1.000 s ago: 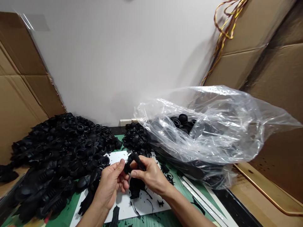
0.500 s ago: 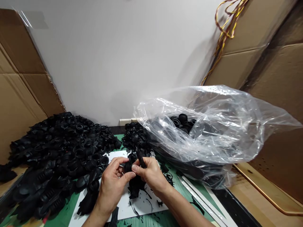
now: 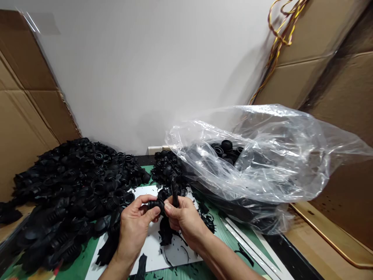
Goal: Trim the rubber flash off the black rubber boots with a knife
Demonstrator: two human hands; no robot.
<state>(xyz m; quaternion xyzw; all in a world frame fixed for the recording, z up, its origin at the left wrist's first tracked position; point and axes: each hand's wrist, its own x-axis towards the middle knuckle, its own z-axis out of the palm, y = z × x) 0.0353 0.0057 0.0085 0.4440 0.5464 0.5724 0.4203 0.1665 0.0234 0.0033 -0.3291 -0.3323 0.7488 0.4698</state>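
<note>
My left hand (image 3: 135, 223) grips a small black ribbed rubber bellows (image 3: 154, 204) between thumb and fingers. The bellows lies tilted on its side, its right end against my right hand's fingertips. My right hand (image 3: 185, 217) is closed around a dark stick-shaped tool (image 3: 175, 193), its upper end pointing up; its lower end is hidden by the hand. Below both hands is a white sheet (image 3: 155, 252), strewn with thin black rubber trimmings (image 3: 166, 233).
At left rises a large pile of black rubber bellows (image 3: 78, 182). A smaller heap of black scraps (image 3: 167, 167) sits behind the hands. On the right, a clear plastic bag (image 3: 279, 171) holds black bellows (image 3: 227, 146). White strips (image 3: 247, 241) lie on the green mat (image 3: 90, 252).
The bellows has turned from more upright to lying sideways in my left hand. The tool in my right hand has swung more upright. The view has shifted slightly.
</note>
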